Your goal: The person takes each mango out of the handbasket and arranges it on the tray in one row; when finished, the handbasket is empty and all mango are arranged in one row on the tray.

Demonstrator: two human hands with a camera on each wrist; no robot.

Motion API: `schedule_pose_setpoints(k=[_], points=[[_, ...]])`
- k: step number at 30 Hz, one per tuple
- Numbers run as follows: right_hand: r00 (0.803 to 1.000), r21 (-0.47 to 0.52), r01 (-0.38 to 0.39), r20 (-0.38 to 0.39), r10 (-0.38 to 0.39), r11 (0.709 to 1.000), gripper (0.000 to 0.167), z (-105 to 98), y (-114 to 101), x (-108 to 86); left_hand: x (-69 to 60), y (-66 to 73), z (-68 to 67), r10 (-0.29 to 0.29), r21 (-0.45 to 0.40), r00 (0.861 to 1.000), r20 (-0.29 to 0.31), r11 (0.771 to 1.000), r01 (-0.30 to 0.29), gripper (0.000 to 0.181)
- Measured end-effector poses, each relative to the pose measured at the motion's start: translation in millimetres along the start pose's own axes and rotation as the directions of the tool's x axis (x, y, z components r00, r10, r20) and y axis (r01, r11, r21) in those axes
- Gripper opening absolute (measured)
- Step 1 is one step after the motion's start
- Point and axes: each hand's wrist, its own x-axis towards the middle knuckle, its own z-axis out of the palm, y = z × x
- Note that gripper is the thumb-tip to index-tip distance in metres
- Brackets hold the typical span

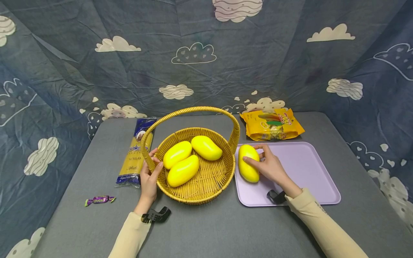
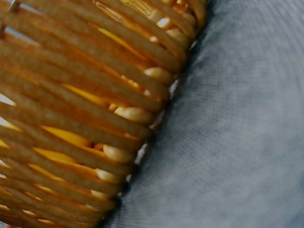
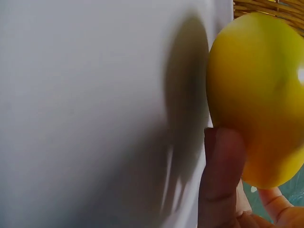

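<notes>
Right hand gripping a yellow mango over the tray's left end; left hand holding the wicker basket's left rim.
I rate slip the chief risk: the skin looks smooth, so a loose pinch could drop the mango. Leftward travel kept low could strike the handle; a slack left hand could let the basket shift, rolling the three mangoes inside. My right wrist view adds a shadow suggesting lift, unclear from the head view; my left wrist view alone shows the basket's outer wall meeting the surface.
</notes>
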Motion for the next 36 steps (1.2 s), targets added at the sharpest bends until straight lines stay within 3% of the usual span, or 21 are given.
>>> schedule_pose_setpoints(k=[25, 32, 36], points=[[0.995, -0.037, -0.054, 0.087, 0.057, 0.998, 0.077, 0, 7, 1.5, -1.4, -1.6, -1.5, -0.017, 0.009, 1.0, 0.002, 1.0, 0.017, 0.04], [0.987, 0.013, -0.087, 0.135, 0.084, 0.996, 0.08, -2, 8, -0.6, -0.3, 15.2, 5.6, -0.03, 0.024, 1.0, 0.002, 0.999, 0.03, 0.035], [0.987, 0.004, -0.084, 0.141, 0.082, 0.996, 0.081, -4, 7, -2.6, -0.1, 4.7, 2.0, -0.022, 0.018, 1.0, -0.003, 1.0, 0.022, 0.032]])
